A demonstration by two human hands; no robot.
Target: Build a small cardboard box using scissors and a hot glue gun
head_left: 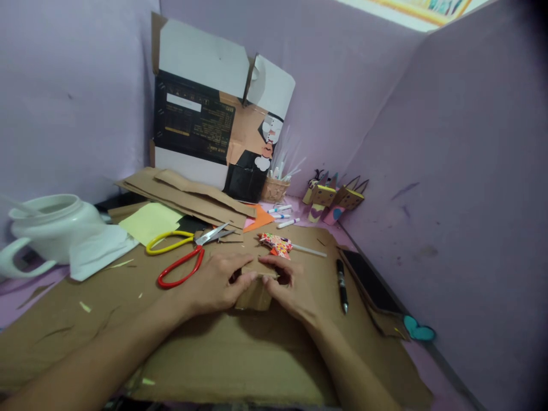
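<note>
Large cardboard sheet [240, 359] covered the near tabletop; both forearms came in over it from the bottom edge. Left hand [216, 282] and right hand [287, 290] met at the sheet's middle, both grasping the small cardboard piece [253, 297], which stood folded on the sheet between them, fingers curled over its top edge and thumbs pressed at its front. Whether the piece was glued or loose could not be told. Just right of the right hand lay a black pen [342, 285], and beyond it a dark flat slab [368, 281] on cardboard by the purple wall, with a blue heart [418, 330] at its near end. Left of the left hand, the scissors [182, 254], one red and one yellow handle, lay blades open toward the centre. Just behind the hands sat a patterned glue gun [276, 244] with a white stick [309, 250] pointing right. Farther left: yellow paper [149, 221], white paper [100, 250], and a white jug [53, 224]. Behind these, stacked cardboard strips [188, 195], an orange sheet [259, 218], loose markers [283, 216], a small basket [274, 189] holding sticks, and cardboard figures [334, 200]. A flattened box [201, 123] leaned on the back wall.
</note>
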